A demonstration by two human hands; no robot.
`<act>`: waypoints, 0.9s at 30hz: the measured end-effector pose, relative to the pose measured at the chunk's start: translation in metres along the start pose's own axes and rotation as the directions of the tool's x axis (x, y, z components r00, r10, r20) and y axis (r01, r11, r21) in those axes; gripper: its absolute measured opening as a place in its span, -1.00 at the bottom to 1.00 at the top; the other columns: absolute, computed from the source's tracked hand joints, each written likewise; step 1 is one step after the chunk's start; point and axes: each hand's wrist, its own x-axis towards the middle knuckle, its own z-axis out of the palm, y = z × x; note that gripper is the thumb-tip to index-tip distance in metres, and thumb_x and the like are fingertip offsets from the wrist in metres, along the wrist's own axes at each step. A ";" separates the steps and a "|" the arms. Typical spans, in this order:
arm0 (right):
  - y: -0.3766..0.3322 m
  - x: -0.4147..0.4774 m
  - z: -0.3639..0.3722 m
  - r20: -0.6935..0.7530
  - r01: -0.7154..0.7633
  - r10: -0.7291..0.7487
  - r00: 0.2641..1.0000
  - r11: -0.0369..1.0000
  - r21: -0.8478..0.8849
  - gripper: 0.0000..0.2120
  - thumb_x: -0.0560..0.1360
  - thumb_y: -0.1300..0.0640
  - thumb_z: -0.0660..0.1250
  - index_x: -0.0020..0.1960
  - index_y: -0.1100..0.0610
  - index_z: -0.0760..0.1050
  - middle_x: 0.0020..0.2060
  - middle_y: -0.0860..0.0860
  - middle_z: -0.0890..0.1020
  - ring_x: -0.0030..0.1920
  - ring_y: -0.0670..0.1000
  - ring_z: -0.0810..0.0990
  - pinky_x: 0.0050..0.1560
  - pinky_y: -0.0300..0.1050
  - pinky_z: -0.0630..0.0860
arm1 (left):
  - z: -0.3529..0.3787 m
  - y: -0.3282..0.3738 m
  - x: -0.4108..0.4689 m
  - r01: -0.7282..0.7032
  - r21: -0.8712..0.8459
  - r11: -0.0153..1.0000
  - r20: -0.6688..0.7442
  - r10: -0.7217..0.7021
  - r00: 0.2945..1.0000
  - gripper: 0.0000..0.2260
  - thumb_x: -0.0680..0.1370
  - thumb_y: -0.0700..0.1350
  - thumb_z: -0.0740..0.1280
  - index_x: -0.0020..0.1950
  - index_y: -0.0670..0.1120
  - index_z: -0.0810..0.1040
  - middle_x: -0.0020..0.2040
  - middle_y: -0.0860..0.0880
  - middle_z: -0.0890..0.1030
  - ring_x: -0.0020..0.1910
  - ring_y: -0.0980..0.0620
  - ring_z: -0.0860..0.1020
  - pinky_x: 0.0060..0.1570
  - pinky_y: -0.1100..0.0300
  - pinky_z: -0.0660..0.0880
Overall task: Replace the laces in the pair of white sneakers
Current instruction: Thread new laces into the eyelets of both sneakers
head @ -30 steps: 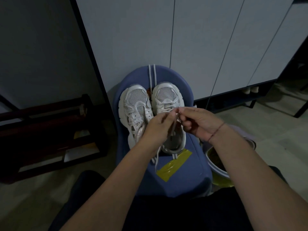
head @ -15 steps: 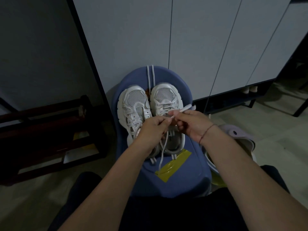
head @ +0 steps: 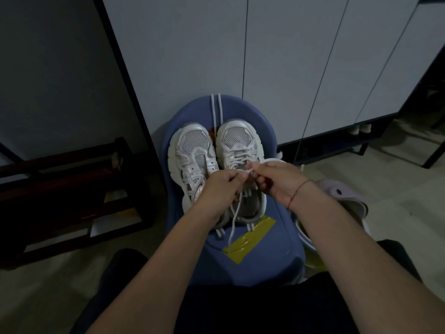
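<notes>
Left hand [head: 218, 186] and right hand [head: 277, 182] close together at centre frame, fingertips of each pinched on a white lace [head: 234, 214], its loose end trailing down toward lower centre. Directly under the hands, a white sneaker [head: 237, 138], partly laced. Just beside it on the left, a second sneaker [head: 192, 145], toes of both toward the top of the frame. Beneath the pair, a blue padded stool [head: 255, 263] with a strip of yellow tape [head: 250, 237], and two white strands [head: 215, 109] running over its far edge. Behind, pale cabinet doors [head: 192, 56]; at left, a dark wooden rack [head: 60, 189]; at right, pale floor [head: 397, 169]. Right of the stool, a round tub [head: 305, 239], mostly hidden by the right forearm, contents impossible to tell.
</notes>
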 end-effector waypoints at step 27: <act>0.018 0.021 -0.028 -0.223 0.185 -0.321 0.920 0.860 -0.477 -0.85 0.49 0.29 0.37 -0.25 0.29 0.57 -0.46 0.07 0.57 -0.58 -0.20 0.47 -0.47 -0.38 0.45 | 0.046 -0.027 0.018 0.344 -0.496 0.797 -0.137 -0.463 0.876 -0.89 0.60 -0.12 0.32 -0.03 -0.11 0.62 0.08 -0.18 0.64 0.03 -0.12 0.59 0.06 0.04 0.55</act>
